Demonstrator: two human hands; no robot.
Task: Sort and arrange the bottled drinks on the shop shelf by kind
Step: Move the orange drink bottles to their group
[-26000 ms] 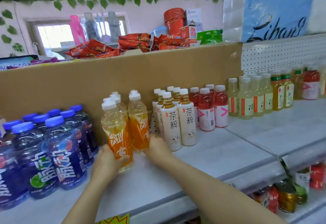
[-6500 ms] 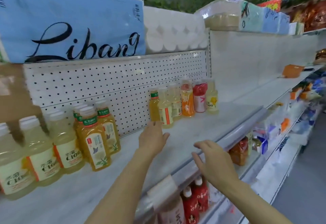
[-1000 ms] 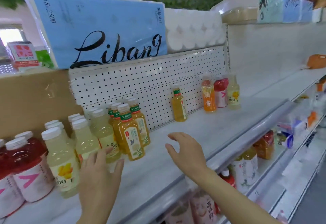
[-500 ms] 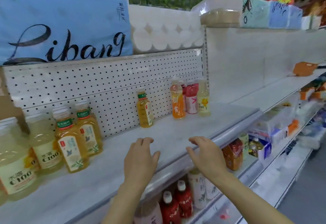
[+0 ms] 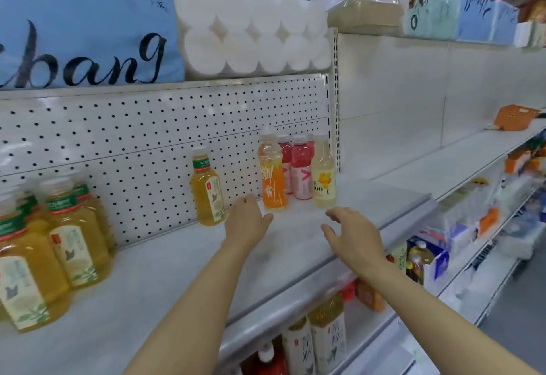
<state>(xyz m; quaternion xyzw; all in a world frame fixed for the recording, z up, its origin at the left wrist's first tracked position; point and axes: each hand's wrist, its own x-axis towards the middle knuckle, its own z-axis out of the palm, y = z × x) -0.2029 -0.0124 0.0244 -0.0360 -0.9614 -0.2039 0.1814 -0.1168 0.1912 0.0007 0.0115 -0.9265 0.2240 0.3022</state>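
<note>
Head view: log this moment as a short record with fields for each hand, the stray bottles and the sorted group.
left hand: left hand open, holding nothing, reaching toward the lone green-capped tea bottle
right hand: right hand open, empty, over the shelf
mixed cluster: orange drink bottle, red drink bottles and pale yellow bottle against the pegboard
sorted group: green-capped tea bottles at left

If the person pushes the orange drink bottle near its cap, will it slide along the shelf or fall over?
The orange drink bottle is tall and narrow, so a push near the cap would probably tip it. It looks full, so fairly heavy for its size. The shelf looks smooth; a low push would likely slide it. Both the left hand and the right hand are open.
</note>
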